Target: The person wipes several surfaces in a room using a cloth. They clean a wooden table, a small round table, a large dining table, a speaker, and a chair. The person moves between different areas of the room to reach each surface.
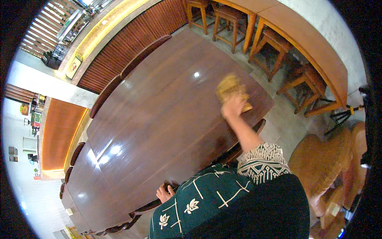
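A long, glossy dark-brown wooden table (143, 107) stretches out in front of me. Near its right end, my right hand (234, 106) presses a yellow cloth (228, 85) against the tabletop; both are blurred. My right arm reaches out from a patterned sleeve. My left hand (165, 192) is at the table's near edge, close to my body, its fingers slightly bent and apart with nothing seen in them. Clothing partly hides that hand, so whether it leans on the table or on a chair back is unclear.
Chair backs (146, 55) line the table's far side, and more chairs (232, 154) stand on my side. Several wooden stools (229, 21) are tucked under a high counter (310, 47). A wooden slab table (322, 158) stands at right, near black tripod-like legs (340, 116).
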Demonstrator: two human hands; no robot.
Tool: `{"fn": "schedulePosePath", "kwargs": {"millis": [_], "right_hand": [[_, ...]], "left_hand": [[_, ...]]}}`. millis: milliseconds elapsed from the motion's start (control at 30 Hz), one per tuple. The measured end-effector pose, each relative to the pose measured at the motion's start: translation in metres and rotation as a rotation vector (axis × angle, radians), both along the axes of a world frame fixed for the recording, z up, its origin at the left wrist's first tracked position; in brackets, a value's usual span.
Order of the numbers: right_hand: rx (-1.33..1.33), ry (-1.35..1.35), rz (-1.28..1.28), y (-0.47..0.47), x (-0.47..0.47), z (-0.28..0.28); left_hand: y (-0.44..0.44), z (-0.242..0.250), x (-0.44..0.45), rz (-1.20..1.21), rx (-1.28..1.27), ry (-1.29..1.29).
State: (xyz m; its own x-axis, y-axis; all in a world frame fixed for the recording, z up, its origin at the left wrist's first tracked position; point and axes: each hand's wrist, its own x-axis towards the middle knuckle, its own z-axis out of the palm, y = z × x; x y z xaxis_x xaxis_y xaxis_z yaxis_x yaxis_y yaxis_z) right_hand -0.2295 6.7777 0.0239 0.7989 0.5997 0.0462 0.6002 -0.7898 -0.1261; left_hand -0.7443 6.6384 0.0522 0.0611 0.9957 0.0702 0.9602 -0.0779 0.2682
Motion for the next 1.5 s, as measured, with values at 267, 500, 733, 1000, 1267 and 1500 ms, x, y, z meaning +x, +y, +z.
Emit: {"fn": "schedulePosePath", "kwargs": {"millis": [267, 500, 733, 1000, 1267, 1500], "right_hand": [[0.269, 0.475, 1.979, -0.071, -0.267, -0.002], [0.287, 0.103, 0.875, -0.009, -0.013, 0.013], [0.002, 0.212, -0.146, -0.037, 0.128, 0.052], [0.316, 0.196, 0.818, -0.064, -0.118, 0.0], [0.121, 0.143, 1.358, -0.041, -0.092, 0.016], [0.081, 0.008, 0.057, 0.004, 0.118, 0.021]], "left_hand": [[-0.007, 0.004, 0.007, 0.093, -0.055, 0.096], [-0.009, 0.008, 0.017, 0.133, -0.03, 0.041], [-0.01, 0.014, 0.022, 0.118, 0.028, 0.001], [-0.011, 0.001, 0.013, 0.114, 0.039, 0.02], [-0.006, -0.006, 0.002, 0.081, -0.004, 0.065], [-0.008, -0.001, 0.008, 0.029, 0.07, 0.038]]}}
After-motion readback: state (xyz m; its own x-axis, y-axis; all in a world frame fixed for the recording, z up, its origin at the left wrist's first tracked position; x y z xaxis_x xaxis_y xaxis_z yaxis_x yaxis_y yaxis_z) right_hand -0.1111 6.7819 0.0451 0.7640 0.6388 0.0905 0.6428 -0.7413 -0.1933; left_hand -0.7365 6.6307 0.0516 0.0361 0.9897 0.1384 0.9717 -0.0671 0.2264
